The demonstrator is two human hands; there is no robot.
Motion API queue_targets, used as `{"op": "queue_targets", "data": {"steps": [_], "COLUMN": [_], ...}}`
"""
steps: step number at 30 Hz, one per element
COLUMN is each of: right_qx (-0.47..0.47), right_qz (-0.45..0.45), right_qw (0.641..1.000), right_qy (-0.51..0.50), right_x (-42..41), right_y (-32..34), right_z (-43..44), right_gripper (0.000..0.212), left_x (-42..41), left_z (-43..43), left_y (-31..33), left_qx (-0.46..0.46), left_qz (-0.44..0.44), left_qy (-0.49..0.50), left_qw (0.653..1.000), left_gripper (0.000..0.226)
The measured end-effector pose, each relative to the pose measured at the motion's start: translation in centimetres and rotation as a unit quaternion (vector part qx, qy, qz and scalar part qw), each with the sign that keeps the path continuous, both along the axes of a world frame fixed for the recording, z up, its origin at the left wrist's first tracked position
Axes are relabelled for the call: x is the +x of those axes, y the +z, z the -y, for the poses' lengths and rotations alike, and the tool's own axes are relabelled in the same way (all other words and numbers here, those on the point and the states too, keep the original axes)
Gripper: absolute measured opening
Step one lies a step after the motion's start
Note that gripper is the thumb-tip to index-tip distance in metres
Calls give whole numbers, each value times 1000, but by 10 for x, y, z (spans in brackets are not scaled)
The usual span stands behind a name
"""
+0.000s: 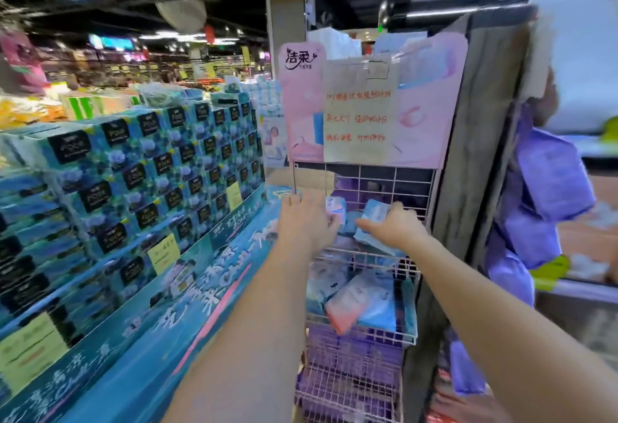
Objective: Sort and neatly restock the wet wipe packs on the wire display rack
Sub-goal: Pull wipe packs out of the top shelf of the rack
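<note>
A white wire display rack [374, 182] stands ahead with several baskets. In its top basket my left hand [302, 222] grips a small pink-and-blue wet wipe pack [336, 207]. My right hand [394, 225] holds a light blue wet wipe pack [376, 213], tilted, in the same basket. The middle basket [409, 334] holds jumbled blue packs and one pink pack [347, 304] lying askew. The lower baskets are filled with purple packs [354, 352]. The view is blurred.
A pink header sign [431, 105] with a handwritten paper note tops the rack. A stacked display of blue tissue boxes [133, 168] fills the left. A wooden post [475, 142] and hanging purple packs [551, 175] stand to the right.
</note>
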State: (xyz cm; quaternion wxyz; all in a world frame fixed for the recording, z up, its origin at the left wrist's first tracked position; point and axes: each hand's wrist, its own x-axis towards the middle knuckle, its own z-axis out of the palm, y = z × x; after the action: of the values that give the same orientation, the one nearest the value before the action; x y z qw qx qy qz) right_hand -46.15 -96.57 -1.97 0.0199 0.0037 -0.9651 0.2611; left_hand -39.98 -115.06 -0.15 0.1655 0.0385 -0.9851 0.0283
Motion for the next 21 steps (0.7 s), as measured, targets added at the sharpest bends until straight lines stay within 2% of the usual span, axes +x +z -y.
{"op": "queue_targets", "data": {"steps": [3, 9, 15, 19, 21], "right_qx": [-23, -73, -60, -93, -88], "right_qz": [4, -52, -96, -95, -99], "right_qw": [999, 991, 990, 985, 984], "right_qy": [-44, -95, -84, -115, -123], "right_x": [9, 19, 26, 22, 19], "right_y": [-1, -14, -12, -12, -13], "right_z": [16, 29, 1, -22, -29], "right_gripper": [113, 102, 108, 94, 97], "left_x": [-6, -17, -25, -28, -30], "left_z": [11, 18, 10, 4, -1], "left_y": [-5, -23, -18, -13, -11], "left_qx": [24, 50, 86, 94, 104], "left_qz": [3, 17, 38, 65, 74], "left_qy": [-29, -66, -33, -8, 9], "left_qw": [999, 996, 995, 993, 992], "left_gripper": [58, 75, 90, 95, 100]}}
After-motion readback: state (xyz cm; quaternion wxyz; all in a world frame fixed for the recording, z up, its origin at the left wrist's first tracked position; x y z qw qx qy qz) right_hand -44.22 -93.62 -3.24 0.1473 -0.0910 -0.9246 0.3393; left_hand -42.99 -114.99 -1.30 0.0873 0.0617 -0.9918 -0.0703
